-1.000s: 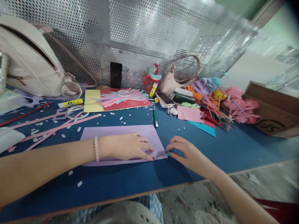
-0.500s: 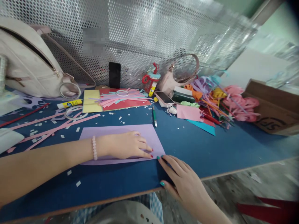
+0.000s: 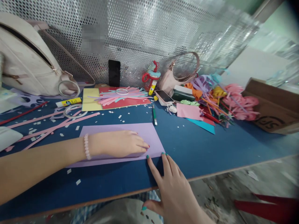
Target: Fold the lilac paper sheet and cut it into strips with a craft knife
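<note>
A sheet of purple paper (image 3: 149,133) lies on the blue table, a narrow layer showing along its near edge like a fold. My left hand (image 3: 119,143), wearing a pink bead bracelet (image 3: 86,147), rests palm down on the sheet, fingers stretched toward the right. At the sheet's lower right corner, my right hand (image 3: 171,183) touches the near edge with its fingertips, fingers spread and thumb out over the table edge. Just beyond the sheet's far right corner lies a green utility knife (image 3: 154,115).
Paper strips (image 3: 58,126), a glue stick (image 3: 68,102) and a tape roll (image 3: 75,111) lie left. Behind are a red sheet (image 3: 133,104) with strips, an upright phone (image 3: 114,73) and a cup (image 3: 151,76). Paper flowers (image 3: 240,102) and a cardboard box (image 3: 273,105) stand right.
My left hand has slid a little left over the paper. My right hand's fingers have spread wider, the index finger reaching left along the near edge. The sheet's near left edge extends farther left.
</note>
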A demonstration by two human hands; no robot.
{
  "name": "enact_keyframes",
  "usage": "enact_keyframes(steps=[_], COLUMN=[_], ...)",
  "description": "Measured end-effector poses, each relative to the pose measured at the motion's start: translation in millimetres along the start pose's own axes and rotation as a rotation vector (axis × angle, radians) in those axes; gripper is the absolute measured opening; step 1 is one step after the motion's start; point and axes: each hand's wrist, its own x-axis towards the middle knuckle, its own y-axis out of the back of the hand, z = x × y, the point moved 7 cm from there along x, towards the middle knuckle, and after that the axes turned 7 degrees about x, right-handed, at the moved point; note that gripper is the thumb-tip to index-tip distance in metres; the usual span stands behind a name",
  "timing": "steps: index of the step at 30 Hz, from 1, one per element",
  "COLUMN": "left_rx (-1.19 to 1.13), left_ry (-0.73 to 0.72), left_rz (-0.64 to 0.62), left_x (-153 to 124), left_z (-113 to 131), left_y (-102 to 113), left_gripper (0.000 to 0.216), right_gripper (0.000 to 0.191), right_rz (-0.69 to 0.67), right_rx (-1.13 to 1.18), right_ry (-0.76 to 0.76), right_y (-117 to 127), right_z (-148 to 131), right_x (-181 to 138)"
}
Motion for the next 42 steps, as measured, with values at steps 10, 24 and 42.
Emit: enact_keyframes(steps=[10,24,42], left_rx=[-0.336,-0.368,-0.114], left_ry=[0.444,0.291,0.166], left_rz=[-0.062,-0.044,-0.099], left_x=[-24.6,-26.7,-24.9], left_z=[6.2,0.3,0.3], left_y=[-2.7,-13.5,-10.7], left_gripper=[0.01,0.043,0.043], right_gripper=[0.036,0.018,0.017], right_rz=[-0.115,-0.408,-0.375], right_rx=[0.29,0.822,0.689], right_ry=[-0.007,-0.056,-0.008], right_y=[9.3,-16.6,-15.4], right_z=[27.3,46.9,42.7], right_x=[30.3,79.5,73.3])
